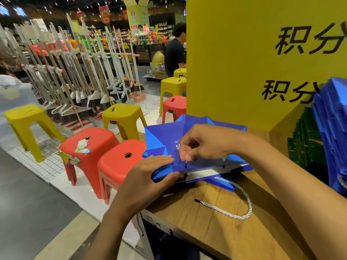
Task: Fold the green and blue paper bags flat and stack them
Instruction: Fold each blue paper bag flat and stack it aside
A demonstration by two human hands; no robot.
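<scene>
Blue bag [165, 139] lies flat on the wooden worktop [216, 237], at its left corner, partly overhanging the edge. The long axis runs left to right across the person. The mouth faces the person and gapes slightly. The creased bottom folds point away from them.

Left hand [150, 173]: on the bag's near left corner. The fingers lie straight and together on the top panel, and the thumb sits against the near edge, so the corner is held between them.

Right hand [204, 143]: over the middle of the bag, fingers curled. The thumb and forefinger pinch a black cord tip [186, 163] at the top panel, just behind the mouth edge.

A white twisted rope handle [249, 204] loops out of the bag's mouth onto the worktop nearer the person. Its free black-tipped end lies loose.

Right of the bag:
- A row of more blue bags [332, 132] stands on edge.
- Dark green bags [304, 141] stand between that row and the flat bag, further back.

Behind the bag:
- A tall yellow sign [234, 62] with black characters.

Left of the bag, down on the floor:
- Two red stools [116, 162], the nearer one just beside the overhanging corner.
- Yellow stools [122, 113] beyond them.
- A rack of brooms [75, 81] further off.
- A person in a dark shirt [174, 51], well beyond.
</scene>
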